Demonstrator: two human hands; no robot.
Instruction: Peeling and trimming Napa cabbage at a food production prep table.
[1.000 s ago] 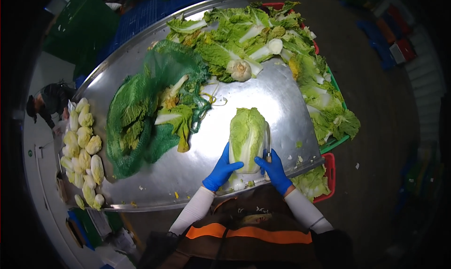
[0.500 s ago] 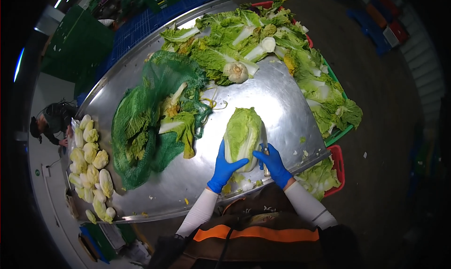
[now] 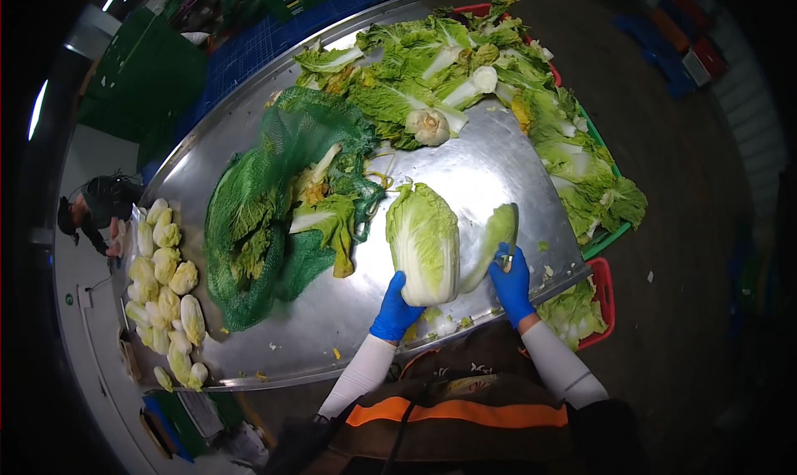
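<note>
A head of napa cabbage (image 3: 422,243), pale green with a white base, stands tilted over the metal table. My left hand (image 3: 398,309), in a blue glove, grips its lower left side. To its right, my gloved right hand (image 3: 512,280) is closed on a loose cabbage leaf (image 3: 500,230), held apart from the head. A small pale, shiny piece, possibly part of a knife, shows at the right fingers; most of it is hidden. Left of the cabbage lies a green mesh bag (image 3: 290,110) with leaves in and on it.
Trimmed leaves (image 3: 415,68) pile at the table's far side, spilling over a green crate (image 3: 604,241) and red crates (image 3: 604,297) on the right. Several cleaned cabbages (image 3: 166,263) sit at the left end. A co-worker (image 3: 104,205) is beyond them. Scraps lie along the metal table's (image 3: 307,342) near edge.
My right hand has moved right, away from the cabbage, with a leaf now separate from the head. The left hand keeps its hold, and the cabbage has turned and shifted slightly left.
</note>
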